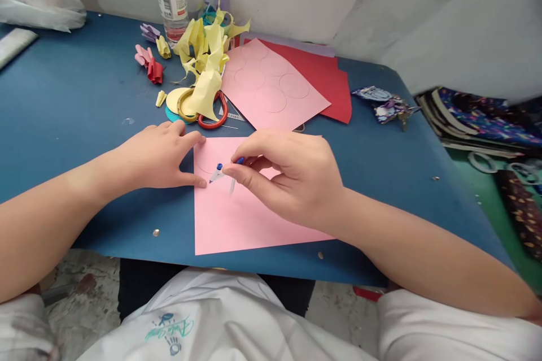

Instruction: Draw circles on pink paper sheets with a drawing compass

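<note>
A pink sheet of paper (254, 225) lies on the blue table in front of me, with part of a pencil circle visible near its upper left. My right hand (292, 177) is over the sheet, thumb and fingers pinched on the top of a small blue-and-white drawing compass (215, 173). The compass's legs are spread, one pointing toward the left of the sheet. My left hand (167, 155) rests open at the sheet's left edge, thumb and forefinger apart on the paper. My right hand hides the sheet's upper right part.
Beyond lie a pink sheet with drawn circles (275, 87), red paper (339, 90), scissors (214, 118), a roll of yellow tape (184, 107) and yellow paper scraps (203, 47). A plastic bottle (171, 5), folded paper pieces (154, 70) and keys (403, 118) are also there.
</note>
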Demonstrator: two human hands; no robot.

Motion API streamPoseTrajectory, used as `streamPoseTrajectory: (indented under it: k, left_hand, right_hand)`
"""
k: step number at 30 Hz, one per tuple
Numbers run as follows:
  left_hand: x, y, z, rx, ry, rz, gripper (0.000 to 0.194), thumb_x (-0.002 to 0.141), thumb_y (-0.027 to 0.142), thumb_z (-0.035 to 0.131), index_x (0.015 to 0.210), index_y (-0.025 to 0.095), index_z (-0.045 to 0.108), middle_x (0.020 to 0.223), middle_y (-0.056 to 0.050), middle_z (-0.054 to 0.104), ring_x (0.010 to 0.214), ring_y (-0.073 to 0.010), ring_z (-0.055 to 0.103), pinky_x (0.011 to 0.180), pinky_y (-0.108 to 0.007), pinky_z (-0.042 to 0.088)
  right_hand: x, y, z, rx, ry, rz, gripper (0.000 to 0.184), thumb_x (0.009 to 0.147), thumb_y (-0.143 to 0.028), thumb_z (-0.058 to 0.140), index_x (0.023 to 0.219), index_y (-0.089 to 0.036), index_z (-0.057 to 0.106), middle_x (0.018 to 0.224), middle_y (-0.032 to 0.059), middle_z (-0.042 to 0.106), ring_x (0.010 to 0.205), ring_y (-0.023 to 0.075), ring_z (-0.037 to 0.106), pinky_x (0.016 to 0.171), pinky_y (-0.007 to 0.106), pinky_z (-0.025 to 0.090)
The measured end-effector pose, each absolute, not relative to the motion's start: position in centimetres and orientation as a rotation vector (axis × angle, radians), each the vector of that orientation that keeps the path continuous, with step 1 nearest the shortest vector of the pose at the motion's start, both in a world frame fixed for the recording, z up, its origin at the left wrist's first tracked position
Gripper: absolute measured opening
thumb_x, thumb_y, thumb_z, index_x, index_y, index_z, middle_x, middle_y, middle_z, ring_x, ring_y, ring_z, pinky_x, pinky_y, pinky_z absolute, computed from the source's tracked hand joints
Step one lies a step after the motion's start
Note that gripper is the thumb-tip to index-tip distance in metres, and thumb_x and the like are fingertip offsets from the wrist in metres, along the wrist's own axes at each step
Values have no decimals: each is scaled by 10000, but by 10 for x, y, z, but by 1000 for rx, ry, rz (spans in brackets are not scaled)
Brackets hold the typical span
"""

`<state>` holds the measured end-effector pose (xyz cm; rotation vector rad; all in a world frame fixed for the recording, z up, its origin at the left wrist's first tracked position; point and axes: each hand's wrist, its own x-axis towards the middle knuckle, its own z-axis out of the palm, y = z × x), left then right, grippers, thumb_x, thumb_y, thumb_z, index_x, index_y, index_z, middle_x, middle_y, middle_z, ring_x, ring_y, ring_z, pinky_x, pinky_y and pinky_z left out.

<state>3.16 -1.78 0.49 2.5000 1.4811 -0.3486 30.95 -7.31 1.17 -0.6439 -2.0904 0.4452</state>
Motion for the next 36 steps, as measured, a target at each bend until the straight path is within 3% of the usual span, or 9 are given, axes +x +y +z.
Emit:
streamPoseTrajectory:
  k: [5,9,17,24,28,32,36]
  left_hand:
    - [29,-9,11,2437,1446,-308,1029,901,909,812,1757,351,696,1470,-147,750,1369,-485,764,1183,-520,593]
    - [29,-4,14,2402,1424,-268,1028,858,899,838,1718,346,727,1433,-138,766,1335,-469,769,1142,-487,600]
    - [28,-6,11,2421,1422,-260,1008,865,903,859,1707,366,726,1414,-133,758,1382,-487,750,1136,-503,608]
    - [32,-8,15,2445,1422,-334,1042,883,883,811,1739,302,686,1449,-176,733,1384,-514,743,1133,-541,603]
    - [35,-8,18,2447,1422,-371,1067,866,882,747,1731,261,683,1452,-190,725,1381,-506,744,1127,-549,606]
    - [31,-10,16,2444,1423,-325,1071,872,910,703,1734,275,687,1464,-131,746,1405,-449,737,1174,-495,589]
    - [24,-11,12,2439,1406,-245,969,972,865,636,1715,248,707,1515,-116,752,1425,-402,725,1209,-451,558]
  right_hand:
    - [309,-66,2,-510,-2162,511,115,1247,-271,766,1138,-242,790,1042,69,870,901,220,819,811,375,713]
    - [306,-60,-12,-467,-2147,477,144,1256,-334,782,1141,-249,779,997,44,849,866,198,794,769,348,676]
    - [305,-62,-10,-458,-2121,457,133,1237,-266,798,1111,-237,772,986,33,842,841,177,780,735,327,654]
    - [307,-58,-19,-541,-2175,515,306,1258,-531,769,1122,-259,795,1005,61,834,857,217,773,781,381,677]
    - [305,-57,-19,-466,-2138,498,235,1268,-449,768,1134,-255,774,1011,46,829,867,201,773,789,357,666]
    - [303,-59,-16,-416,-2129,469,153,1260,-331,768,1125,-263,748,990,28,806,861,202,753,777,358,637]
    - [306,-64,-9,-449,-2170,358,234,1245,-269,771,1028,-263,683,855,1,716,734,188,661,669,358,546]
